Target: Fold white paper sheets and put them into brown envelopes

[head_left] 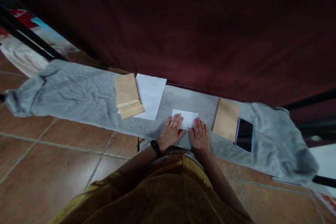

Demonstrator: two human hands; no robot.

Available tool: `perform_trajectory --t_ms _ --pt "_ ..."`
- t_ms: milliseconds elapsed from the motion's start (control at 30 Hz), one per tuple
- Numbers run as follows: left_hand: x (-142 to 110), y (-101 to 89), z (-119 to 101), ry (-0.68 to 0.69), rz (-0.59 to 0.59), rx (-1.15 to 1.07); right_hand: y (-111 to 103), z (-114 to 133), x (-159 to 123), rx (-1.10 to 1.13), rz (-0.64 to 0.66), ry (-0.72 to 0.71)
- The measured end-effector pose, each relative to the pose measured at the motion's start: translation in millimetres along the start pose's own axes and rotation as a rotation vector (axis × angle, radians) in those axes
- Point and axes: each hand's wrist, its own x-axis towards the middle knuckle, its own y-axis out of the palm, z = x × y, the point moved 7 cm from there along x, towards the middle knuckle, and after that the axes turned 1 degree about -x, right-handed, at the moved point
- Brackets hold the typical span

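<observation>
A small folded white paper (187, 117) lies on a grey cloth (78, 92) that covers a narrow bench. My left hand (171, 132) rests flat on the paper's left edge, fingers stretched out. My right hand (200, 135) lies flat on its right lower corner, fingers together and straight. A black band is on my left wrist. Neither hand grips anything.
A stack of brown envelopes (127, 95) sits on a white sheet (151, 94) to the left. Right of my hands lie another brown envelope (226, 119) and a dark phone (244, 135). Dark red fabric (210, 35) hangs behind the bench. The floor (52, 157) is brown tile.
</observation>
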Motion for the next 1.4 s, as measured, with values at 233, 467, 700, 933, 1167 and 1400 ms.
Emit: perform_trajectory --t_ms 233,467,700,933,1167,1400 --pt "3 0.3 -1 0.049 0.056 0.057 -1 1 0 0.006 0.009 0.015" --pt "5 7.2 -1 0.090 0.116 0.037 0 0 0 0.020 0.024 0.021" --pt "3 10.0 -7 0.109 0.124 0.039 -1 1 -1 0.016 0.019 0.010" --pt "2 2.6 -11 0.105 0.119 0.082 0 1 0 0.005 0.024 0.015" --pt "3 -4.7 -7 0.068 0.121 0.089 -1 1 0 0.014 0.002 0.006" --pt "6 -11.6 16 0.068 0.114 0.082 -4 3 -1 0.034 -0.014 0.010"
